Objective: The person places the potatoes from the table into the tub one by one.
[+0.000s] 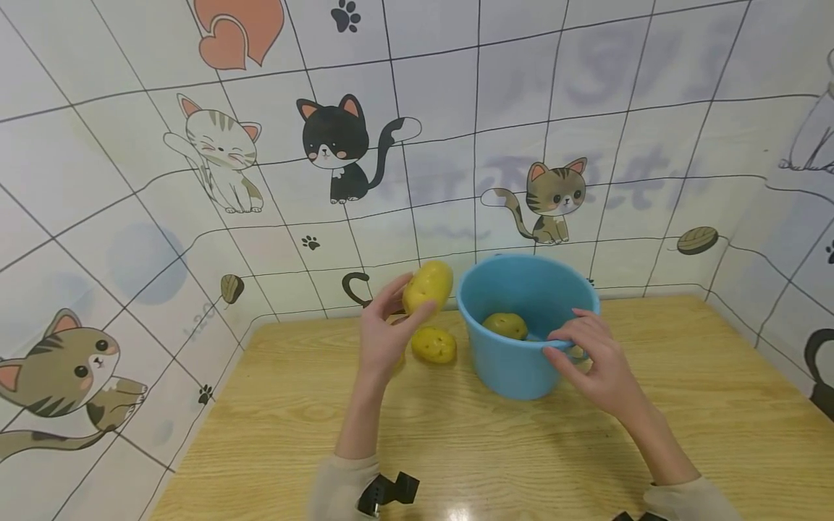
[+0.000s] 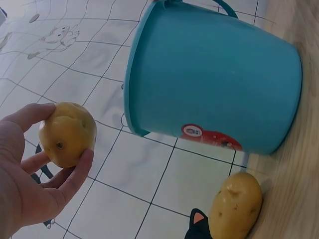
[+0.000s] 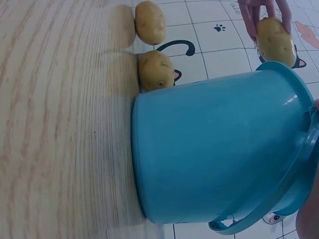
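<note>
My left hand (image 1: 413, 297) holds a yellow potato (image 1: 428, 286) in the air, just left of a blue plastic bucket's (image 1: 515, 362) rim. In the left wrist view the same potato (image 2: 67, 133) sits between thumb and fingers, beside the bucket (image 2: 214, 74). My right hand (image 1: 563, 346) grips the bucket's near rim, fingers curled over it. One potato (image 1: 504, 325) lies inside the bucket. Another potato (image 1: 434, 345) rests on the table against the bucket's left side. The right wrist view shows two potatoes (image 3: 156, 69) (image 3: 150, 22) on the table there.
The bucket stands on a light wooden table (image 1: 456, 449) near its back edge. Tiled walls with cat pictures (image 1: 339, 145) close off the back and left sides. A black camera mount (image 1: 387, 492) shows at my left wrist.
</note>
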The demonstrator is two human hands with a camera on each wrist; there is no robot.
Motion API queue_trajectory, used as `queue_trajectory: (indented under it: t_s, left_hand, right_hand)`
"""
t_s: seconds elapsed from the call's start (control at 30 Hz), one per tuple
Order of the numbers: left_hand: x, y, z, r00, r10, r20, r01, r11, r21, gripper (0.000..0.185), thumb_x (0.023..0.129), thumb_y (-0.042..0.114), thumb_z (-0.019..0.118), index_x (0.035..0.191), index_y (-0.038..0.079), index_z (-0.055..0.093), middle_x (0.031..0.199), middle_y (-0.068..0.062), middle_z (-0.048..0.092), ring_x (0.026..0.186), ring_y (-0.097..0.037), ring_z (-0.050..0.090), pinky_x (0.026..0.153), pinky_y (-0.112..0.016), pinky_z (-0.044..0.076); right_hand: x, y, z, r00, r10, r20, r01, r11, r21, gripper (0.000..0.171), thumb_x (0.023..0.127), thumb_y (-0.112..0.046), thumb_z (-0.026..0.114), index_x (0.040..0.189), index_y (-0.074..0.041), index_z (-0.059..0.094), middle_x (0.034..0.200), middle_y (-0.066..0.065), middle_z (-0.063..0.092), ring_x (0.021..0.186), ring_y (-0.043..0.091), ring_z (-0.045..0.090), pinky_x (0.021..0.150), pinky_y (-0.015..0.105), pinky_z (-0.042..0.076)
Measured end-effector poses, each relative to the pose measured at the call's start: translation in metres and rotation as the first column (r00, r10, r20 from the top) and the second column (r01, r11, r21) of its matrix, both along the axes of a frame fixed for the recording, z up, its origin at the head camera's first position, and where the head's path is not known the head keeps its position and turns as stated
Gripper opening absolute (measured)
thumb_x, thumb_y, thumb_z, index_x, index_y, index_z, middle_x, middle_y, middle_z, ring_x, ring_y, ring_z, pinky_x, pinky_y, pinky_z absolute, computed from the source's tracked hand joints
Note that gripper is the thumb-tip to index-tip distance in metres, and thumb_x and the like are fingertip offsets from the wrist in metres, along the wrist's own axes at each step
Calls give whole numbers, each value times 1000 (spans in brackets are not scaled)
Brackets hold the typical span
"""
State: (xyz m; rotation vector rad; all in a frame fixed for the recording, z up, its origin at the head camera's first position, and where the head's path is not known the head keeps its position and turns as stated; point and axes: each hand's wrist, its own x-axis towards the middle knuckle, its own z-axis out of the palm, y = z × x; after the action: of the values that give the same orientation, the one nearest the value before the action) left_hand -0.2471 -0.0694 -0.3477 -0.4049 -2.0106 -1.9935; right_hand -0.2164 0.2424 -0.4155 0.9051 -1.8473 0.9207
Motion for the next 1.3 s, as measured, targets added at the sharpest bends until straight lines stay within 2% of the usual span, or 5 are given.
queue_trajectory:
  t_s: [0.3,0.67,0.8,0.9,1.3]
  left_hand:
    - [4,20,8,998,-63,-1,63,998,-29,56,80,23,88,132,21,68,121,-3,69,104,-24,63,86,-36,58]
    - [3,50,3,996,-93,-13,90,986,-139,52,81,31,86,129,18,70,114,3,71,101,-16,65,81,-33,59]
    - [2,58,0,994,-100,-35,95,989,-115,38,86,26,82,121,13,73,111,-2,73,100,-15,67,85,-35,58]
    - [3,62,-1,989,-140,-56,135,986,-96,31,90,20,78,118,10,73,111,-6,73,101,-17,68,90,-37,57]
    - [7,64,-2,974,-199,-106,189,978,-92,23,91,11,75,114,6,73,108,-4,72,99,-16,67,91,-41,56]
  right_hand:
    - [0,0,1,1000,5,-5,-5,1000,-3,39,101,-43,60,89,-7,69,83,0,64,84,15,56,114,42,30]
    - [0,1,1,1000,5,7,-5,1000,-5,38,101,-43,60,90,-7,69,83,0,64,85,15,56,115,42,30]
    - [0,1,0,1000,9,8,-9,1000,-4,38,101,-43,60,90,-7,70,84,0,65,85,16,56,114,41,30]
    - [-1,1,1,1000,14,4,-14,1000,-4,38,101,-42,60,90,-7,69,84,0,65,85,16,56,114,41,30]
    - [0,-1,2,1000,26,6,-26,1000,-8,35,101,-40,61,88,-8,69,82,0,64,83,17,56,114,41,29]
